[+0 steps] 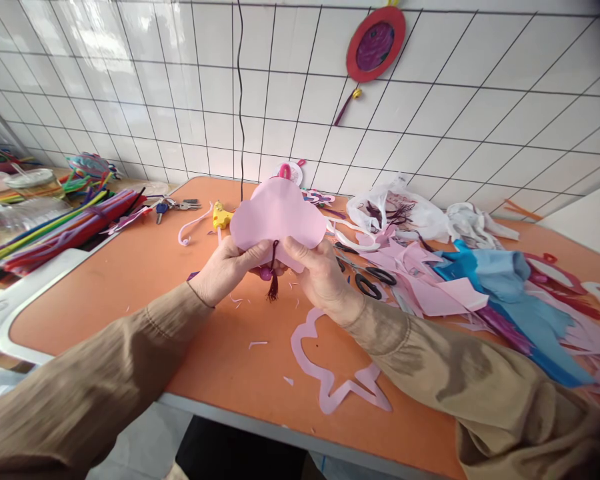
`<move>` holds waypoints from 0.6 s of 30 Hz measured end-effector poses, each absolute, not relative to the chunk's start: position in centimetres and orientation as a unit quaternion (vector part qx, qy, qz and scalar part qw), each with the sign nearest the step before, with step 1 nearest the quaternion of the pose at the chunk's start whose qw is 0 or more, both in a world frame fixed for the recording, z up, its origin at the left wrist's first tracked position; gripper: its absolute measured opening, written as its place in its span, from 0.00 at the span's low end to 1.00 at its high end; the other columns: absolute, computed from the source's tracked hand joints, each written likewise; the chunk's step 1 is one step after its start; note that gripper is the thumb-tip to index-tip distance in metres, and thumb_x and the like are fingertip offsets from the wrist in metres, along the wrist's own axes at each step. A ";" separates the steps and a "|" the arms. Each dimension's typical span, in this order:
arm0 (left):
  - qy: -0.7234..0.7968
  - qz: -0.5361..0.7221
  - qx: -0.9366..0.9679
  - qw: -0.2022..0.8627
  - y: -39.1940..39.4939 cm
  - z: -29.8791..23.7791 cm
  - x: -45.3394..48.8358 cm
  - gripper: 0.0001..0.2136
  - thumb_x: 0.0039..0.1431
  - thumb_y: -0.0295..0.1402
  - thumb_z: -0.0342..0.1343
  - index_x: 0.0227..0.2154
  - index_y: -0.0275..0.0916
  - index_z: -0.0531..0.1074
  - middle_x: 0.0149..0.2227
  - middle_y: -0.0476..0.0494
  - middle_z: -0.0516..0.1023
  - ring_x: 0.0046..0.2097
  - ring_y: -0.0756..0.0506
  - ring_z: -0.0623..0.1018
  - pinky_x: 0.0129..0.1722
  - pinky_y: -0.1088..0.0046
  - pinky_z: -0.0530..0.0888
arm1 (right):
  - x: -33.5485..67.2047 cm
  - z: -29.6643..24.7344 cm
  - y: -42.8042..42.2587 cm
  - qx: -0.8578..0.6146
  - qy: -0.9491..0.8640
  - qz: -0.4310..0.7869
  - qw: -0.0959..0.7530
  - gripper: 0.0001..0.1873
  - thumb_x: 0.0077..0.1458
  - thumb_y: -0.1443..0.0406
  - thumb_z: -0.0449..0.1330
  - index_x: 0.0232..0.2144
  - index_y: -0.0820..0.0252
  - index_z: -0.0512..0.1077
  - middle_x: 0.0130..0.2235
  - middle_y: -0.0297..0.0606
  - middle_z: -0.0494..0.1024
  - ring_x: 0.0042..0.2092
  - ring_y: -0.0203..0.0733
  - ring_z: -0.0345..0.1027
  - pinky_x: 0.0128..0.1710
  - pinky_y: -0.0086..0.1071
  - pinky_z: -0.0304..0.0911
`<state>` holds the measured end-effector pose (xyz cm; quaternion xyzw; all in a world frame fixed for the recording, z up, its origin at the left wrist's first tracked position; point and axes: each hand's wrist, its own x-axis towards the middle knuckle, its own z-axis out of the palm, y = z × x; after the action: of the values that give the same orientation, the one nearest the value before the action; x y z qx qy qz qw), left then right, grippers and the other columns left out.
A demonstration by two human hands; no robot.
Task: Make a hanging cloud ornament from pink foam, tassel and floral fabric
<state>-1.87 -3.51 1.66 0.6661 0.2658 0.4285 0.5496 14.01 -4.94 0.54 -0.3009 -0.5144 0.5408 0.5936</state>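
Note:
Both my hands hold up a pink paper cutout with a rounded, scalloped top, above the middle of the table. My left hand grips its lower left edge, thumb laid on the front. At the lower right edge, my right hand pinches it the same way. A dark red tassel hangs between my thumbs on a dark cord, with a magenta bead beside it. Fingers behind the paper are mostly hidden. A pink loop shows above the cutout's top edge.
A yellow glue gun stands behind my left hand. Black-handled scissors and pink paper scraps lie to the right, near blue material. A pink paper offcut lies in front. Keys and pipe cleaners are at left.

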 end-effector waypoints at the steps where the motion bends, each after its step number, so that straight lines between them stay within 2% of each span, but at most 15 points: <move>1: 0.266 0.427 0.670 0.547 -3.5 1.7 -1.9 0.21 0.58 0.51 0.60 0.30 0.34 0.76 0.29 0.41 0.78 0.31 0.47 0.77 0.30 0.72 0.75 | 14.0 0.6 -5.0 -0.305 -0.515 0.538 0.594 0.19 0.45 0.52 0.71 0.21 0.60 0.72 0.20 0.32 0.70 0.23 0.36 0.64 0.25 0.34 0.61; 4: 0.275 0.417 0.680 0.537 -3.6 1.6 -1.9 0.23 0.57 0.53 0.61 0.27 0.33 0.74 0.28 0.41 0.78 0.29 0.47 0.76 0.31 0.70 0.76 | 13.8 0.6 -5.1 -0.315 -0.509 0.531 0.599 0.15 0.44 0.57 0.71 0.23 0.59 0.71 0.20 0.30 0.69 0.22 0.36 0.62 0.23 0.34 0.59; 7: 0.289 0.408 0.676 0.541 -3.6 1.4 -1.8 0.23 0.56 0.54 0.62 0.28 0.33 0.75 0.29 0.40 0.78 0.30 0.47 0.77 0.33 0.69 0.76 | 13.7 0.5 -5.1 -0.318 -0.500 0.535 0.602 0.14 0.43 0.58 0.71 0.25 0.58 0.72 0.21 0.30 0.70 0.22 0.36 0.62 0.22 0.34 0.59; 14: 0.275 0.409 0.656 0.571 -3.2 1.3 -2.0 0.22 0.57 0.52 0.62 0.30 0.33 0.76 0.29 0.39 0.80 0.30 0.46 0.78 0.30 0.71 0.76 | 14.1 0.5 -4.5 -0.316 -0.493 0.536 0.608 0.24 0.46 0.45 0.68 0.23 0.57 0.69 0.22 0.32 0.69 0.26 0.39 0.64 0.26 0.35 0.60; 18: 0.296 0.394 0.643 0.586 -2.9 1.2 -2.4 0.23 0.56 0.52 0.62 0.34 0.31 0.78 0.28 0.38 0.81 0.28 0.47 0.78 0.32 0.70 0.76 | 14.4 0.3 -4.1 -0.352 -0.478 0.508 0.624 0.23 0.45 0.45 0.69 0.25 0.56 0.70 0.24 0.32 0.70 0.29 0.39 0.64 0.27 0.34 0.60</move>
<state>-2.45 -2.95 1.16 0.6431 0.2960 0.3943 0.5859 14.44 -4.09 0.34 -0.3516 -0.4784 0.5080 0.6240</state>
